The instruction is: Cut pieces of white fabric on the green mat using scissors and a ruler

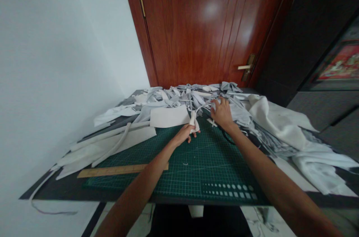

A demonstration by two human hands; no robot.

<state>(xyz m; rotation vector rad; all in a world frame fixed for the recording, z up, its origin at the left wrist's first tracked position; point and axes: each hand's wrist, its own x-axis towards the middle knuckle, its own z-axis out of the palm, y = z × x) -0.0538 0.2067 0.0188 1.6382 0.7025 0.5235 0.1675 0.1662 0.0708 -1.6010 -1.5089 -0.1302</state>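
Note:
My left hand (186, 133) is closed around a rolled white fabric piece (193, 120) with a thin white strap curving up from it, held just above the green cutting mat (196, 169). My right hand (222, 112) reaches forward with fingers spread and rests on the pile of grey and white fabric scraps (190, 97) heaped at the far end of the table. A flat white fabric panel (169, 116) lies just left of my left hand.
A wooden ruler (112, 171) lies along the mat's near left edge. Long white strips (112, 143) spread to the left, bunched white cloth (294, 136) to the right. A brown door (202, 24) with a handle (246, 67) stands behind the table, a white wall at left.

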